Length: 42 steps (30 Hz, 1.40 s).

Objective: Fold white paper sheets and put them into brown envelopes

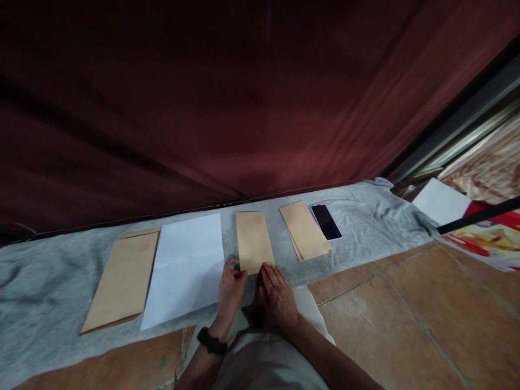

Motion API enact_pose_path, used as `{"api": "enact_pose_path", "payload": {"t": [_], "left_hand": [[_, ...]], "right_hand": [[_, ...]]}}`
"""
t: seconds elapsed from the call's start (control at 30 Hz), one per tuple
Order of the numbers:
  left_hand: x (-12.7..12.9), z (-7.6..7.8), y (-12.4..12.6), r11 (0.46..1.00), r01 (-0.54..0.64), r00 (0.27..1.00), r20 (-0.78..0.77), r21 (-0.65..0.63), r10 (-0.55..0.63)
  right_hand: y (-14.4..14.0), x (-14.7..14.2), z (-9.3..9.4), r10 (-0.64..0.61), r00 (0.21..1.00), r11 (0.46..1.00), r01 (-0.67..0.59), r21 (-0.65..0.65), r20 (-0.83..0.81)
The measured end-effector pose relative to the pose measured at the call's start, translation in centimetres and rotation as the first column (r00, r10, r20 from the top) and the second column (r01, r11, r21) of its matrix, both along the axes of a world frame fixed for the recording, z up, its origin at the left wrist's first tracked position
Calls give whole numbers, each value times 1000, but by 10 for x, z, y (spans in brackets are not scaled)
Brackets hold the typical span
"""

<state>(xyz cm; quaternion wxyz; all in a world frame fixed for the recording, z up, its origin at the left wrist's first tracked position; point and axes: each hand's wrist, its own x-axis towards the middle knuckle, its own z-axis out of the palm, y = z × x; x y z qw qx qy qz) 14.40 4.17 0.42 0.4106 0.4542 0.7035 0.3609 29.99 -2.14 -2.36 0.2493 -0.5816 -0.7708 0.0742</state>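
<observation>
A brown envelope (254,241) lies flat on a grey cloth (49,281) in front of me. My left hand (230,290), with a dark wristband, touches the envelope's near left corner with thumb and fingers. My right hand (277,299) rests flat at the envelope's near right edge, fingertips on it. To the left lies a white sheet of paper (184,268), and beyond that a stack of larger brown envelopes (122,281). To the right sits a small stack of brown envelopes (304,230).
A black phone (326,221) lies beside the right stack. A dark red curtain (203,108) hangs behind the cloth. Brown floor tiles (406,314) stretch to the right, with white paper (441,201) and a colourful printed sheet (487,238) at far right.
</observation>
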Motion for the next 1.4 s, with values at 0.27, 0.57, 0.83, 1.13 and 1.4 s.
{"api": "enact_pose_path", "payload": {"t": [0.27,0.57,0.83,1.13,1.4], "left_hand": [[26,32,-1,976,61,971,213,211,-107],[42,51,-9,958,117,990,51,262,-134],[25,13,-6,981,169,892,438,-94,-112],[13,8,1,980,87,943,331,-180,-23],[15,7,-7,983,120,980,174,-138,-95]], "right_hand": [[22,0,27,-164,986,984,161,-75,-38],[48,14,40,-512,320,857,127,-499,-797],[39,-9,24,-677,-236,735,-243,-633,-697],[12,23,28,-603,259,738,-177,-651,-755],[-2,31,26,122,985,989,-131,-73,-123]]}}
